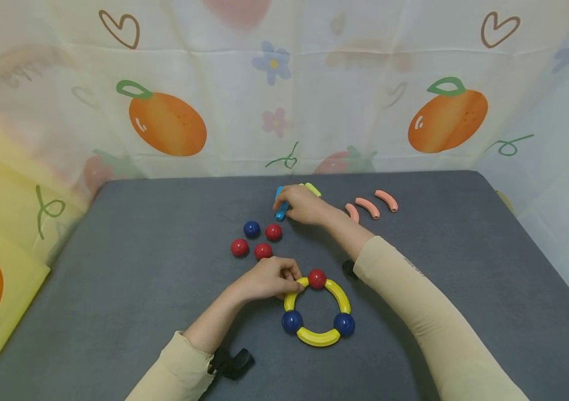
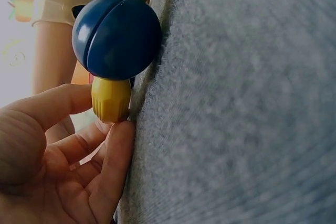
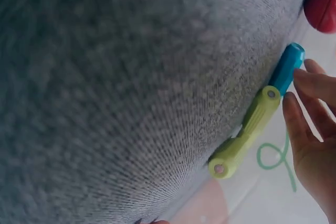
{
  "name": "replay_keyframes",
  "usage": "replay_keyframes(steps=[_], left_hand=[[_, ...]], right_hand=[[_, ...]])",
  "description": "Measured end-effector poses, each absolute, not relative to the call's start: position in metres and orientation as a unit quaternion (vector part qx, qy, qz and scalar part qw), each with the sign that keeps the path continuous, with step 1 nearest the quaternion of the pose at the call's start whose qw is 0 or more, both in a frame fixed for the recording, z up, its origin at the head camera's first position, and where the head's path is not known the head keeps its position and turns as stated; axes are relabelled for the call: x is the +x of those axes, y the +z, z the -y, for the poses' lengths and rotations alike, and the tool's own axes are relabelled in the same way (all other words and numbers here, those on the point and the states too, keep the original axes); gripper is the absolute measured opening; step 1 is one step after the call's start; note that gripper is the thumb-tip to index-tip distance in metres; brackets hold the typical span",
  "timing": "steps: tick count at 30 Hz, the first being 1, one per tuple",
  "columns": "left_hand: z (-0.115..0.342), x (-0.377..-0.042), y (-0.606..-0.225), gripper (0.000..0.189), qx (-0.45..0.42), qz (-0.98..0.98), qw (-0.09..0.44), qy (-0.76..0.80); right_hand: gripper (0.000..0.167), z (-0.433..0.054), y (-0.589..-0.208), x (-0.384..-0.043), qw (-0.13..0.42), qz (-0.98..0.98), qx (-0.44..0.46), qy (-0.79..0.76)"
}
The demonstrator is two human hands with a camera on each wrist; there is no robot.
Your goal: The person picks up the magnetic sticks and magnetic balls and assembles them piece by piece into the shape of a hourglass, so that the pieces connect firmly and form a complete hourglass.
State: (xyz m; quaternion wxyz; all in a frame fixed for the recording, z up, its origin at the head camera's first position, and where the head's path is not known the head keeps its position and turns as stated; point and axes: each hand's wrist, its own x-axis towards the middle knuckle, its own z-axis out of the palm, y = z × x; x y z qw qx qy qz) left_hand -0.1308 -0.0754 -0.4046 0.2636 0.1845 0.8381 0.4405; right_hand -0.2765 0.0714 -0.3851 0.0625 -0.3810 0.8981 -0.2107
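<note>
A ring of yellow curved rods (image 1: 319, 337) joined by blue balls (image 1: 344, 324) and a red ball (image 1: 316, 279) lies near the middle of the table. My left hand (image 1: 270, 278) pinches the ring's upper-left yellow rod (image 2: 111, 100), just below a blue ball (image 2: 118, 35) in the left wrist view. Farther back, my right hand (image 1: 305, 205) reaches down over a blue rod (image 1: 281, 213) and covers part of it. In the right wrist view, the fingertips are right at this blue rod (image 3: 287, 66), with thumb and index finger apart. Green rods (image 3: 247, 129) lie end-on beside it.
Several loose balls, three red (image 1: 239, 248) and one blue (image 1: 251, 229), sit left of my right hand. Three pink curved rods (image 1: 367, 208) lie back right, partly behind my right forearm. A patterned cloth (image 1: 314, 83) hangs behind the grey table (image 1: 164, 234).
</note>
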Motion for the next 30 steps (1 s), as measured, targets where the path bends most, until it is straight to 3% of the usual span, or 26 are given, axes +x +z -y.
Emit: replay_keyframes(steps=[16,30], left_hand=[[0.0764,-0.1347,-0.406,0.01,0.18,-0.831,0.278,0.447],[0.0763,-0.1342,-0.4051,0.01,0.176,-0.831,0.28,0.448]], right_hand=[[0.043,-0.0649,-0.3864,-0.2719,0.055,-0.904,-0.389,-0.166],[0.036,-0.0631,-0.3915,-0.2722,0.035,-0.908,-0.391,-0.144]])
